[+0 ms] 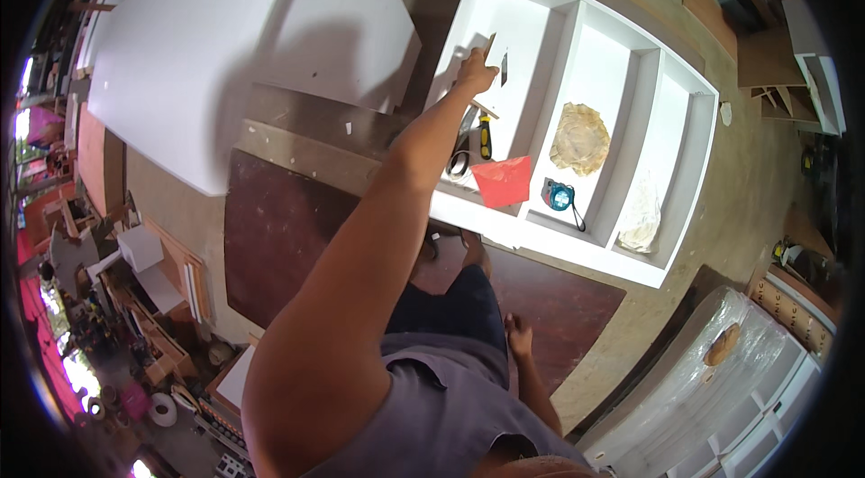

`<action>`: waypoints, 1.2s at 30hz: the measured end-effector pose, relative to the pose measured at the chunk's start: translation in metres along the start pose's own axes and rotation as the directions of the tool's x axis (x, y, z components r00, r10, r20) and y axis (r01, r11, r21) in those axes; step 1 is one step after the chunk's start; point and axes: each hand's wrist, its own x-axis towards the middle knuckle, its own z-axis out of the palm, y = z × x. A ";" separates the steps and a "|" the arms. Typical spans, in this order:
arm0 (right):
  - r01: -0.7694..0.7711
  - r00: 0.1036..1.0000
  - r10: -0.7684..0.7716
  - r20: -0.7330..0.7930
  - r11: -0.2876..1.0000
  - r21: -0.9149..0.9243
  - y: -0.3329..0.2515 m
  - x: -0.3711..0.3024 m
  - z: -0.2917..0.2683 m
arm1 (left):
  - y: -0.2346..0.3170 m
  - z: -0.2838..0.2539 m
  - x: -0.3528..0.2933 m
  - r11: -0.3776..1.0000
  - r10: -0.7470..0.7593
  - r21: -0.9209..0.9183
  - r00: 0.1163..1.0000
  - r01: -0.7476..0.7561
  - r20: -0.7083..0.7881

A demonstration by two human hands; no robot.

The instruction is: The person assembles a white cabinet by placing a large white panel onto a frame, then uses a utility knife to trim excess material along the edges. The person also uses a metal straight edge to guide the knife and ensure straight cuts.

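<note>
My left hand [478, 72] reaches into the far left compartment of a white shelf unit [569, 36] lying on its back. Its fingers are closed on a thin brown strip [489, 46], which sticks up past them; its exact kind is unclear. A narrow dark shape, perhaps its shadow, shows just to the right. Nearer me in that compartment are a yellow-and-black handled tool [486, 137], a roll of tape [459, 164] and a red sheet [502, 182]. Low beside my right thigh hangs my right hand [519, 336], its fingers curled with nothing visible in them.
The middle compartment holds a crumpled tan bundle [580, 138] and a teal tape measure [559, 196]. A whitish crumpled bag [641, 217] lies in the right one. Large white panel [198, 45] at left; dark red board [550, 302] underfoot; plastic-wrapped furniture [694, 379] at lower right.
</note>
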 end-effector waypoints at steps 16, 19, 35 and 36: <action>-0.117 0.979 0.114 0.167 0.993 0.005 0.076 -0.006 0.012 | -0.055 0.061 -0.070 0.831 -0.060 0.557 0.991 -0.019 0.122; -0.285 0.958 0.259 0.120 0.865 0.413 -0.025 -0.001 0.003 | -0.063 0.050 -0.073 0.923 -0.054 0.383 0.997 0.032 0.046; 0.979 0.202 -0.969 0.145 0.198 -0.041 -0.438 -0.042 0.101 | -0.144 -0.258 -0.523 0.973 -0.160 -0.193 0.970 0.123 -0.186; 0.982 0.187 -0.971 0.151 0.179 -0.061 -0.481 -0.058 0.104 | -0.155 -0.264 -0.546 0.953 -0.170 -0.286 0.958 0.101 -0.230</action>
